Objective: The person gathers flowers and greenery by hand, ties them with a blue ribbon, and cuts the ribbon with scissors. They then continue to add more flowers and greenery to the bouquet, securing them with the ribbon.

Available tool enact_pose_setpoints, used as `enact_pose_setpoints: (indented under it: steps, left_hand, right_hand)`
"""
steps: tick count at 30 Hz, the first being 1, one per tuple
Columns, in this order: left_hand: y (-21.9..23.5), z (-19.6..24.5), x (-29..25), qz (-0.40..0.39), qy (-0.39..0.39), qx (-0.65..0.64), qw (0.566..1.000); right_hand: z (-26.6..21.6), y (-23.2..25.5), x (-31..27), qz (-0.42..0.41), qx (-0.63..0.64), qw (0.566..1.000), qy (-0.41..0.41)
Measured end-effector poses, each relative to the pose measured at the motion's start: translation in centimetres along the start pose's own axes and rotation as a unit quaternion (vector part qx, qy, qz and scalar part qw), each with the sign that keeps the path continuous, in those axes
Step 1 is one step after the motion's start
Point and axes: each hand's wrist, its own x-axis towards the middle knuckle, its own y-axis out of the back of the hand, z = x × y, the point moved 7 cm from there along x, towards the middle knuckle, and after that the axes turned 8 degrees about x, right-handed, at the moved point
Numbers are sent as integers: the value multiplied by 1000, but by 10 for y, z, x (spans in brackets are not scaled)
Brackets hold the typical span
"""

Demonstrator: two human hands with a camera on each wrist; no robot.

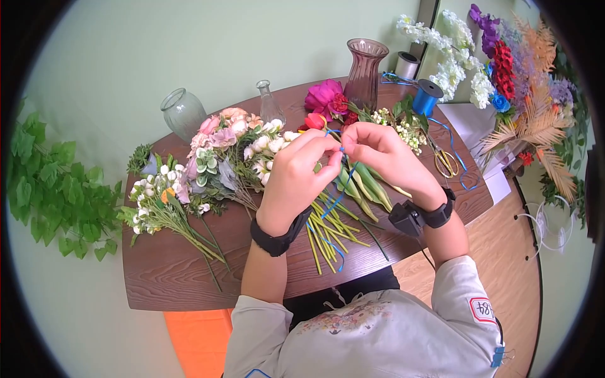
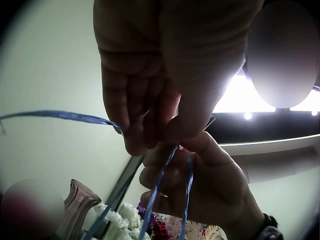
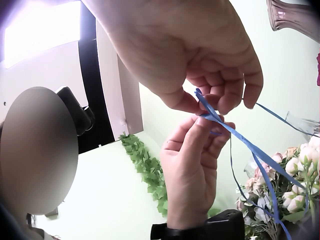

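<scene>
"Ribbon at the centre of the head view, blue ribbon [image 3: 256,149], and two hands are on it!"

"Count the rest: two spools at upper right, one blue spool [image 1: 427,96] and one silver spool [image 1: 408,65]; three glass vessels, the pink vase [image 1: 365,72], the round clear vase [image 1: 183,114] and the slim clear bottle [image 1: 270,104]; one pair of scissors [image 1: 446,162] at right."

"Which way does the ribbon run?"

"From the fingertips, one length slants down and left in the head view. In the right wrist view, the broad length points to lower right, its long axis diagonal. The left wrist view gives three lengths running downward and one out to the left edge."

"And the hands?"

"Left hand [image 1: 297,171] pinches ribbon between thumb and fingers; right hand [image 1: 384,154] pinches it too, fingers bent, the fingertips close together. Both forearms rise from the bottom of the frame and lean inward, hands raised above the green stems [image 1: 328,236]."
</scene>
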Motion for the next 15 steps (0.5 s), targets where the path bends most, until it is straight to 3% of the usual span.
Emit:
enact_pose_setpoints:
  steps: [6,15]
  left_hand:
    - [4,3,2,52,-25,7,998]
    - [-1,-1,0,25,-2,6,1000]
  right_hand:
    - [-3,0,-1,12,3,1000,7]
    - [6,2,0,13,-9,1000,-9]
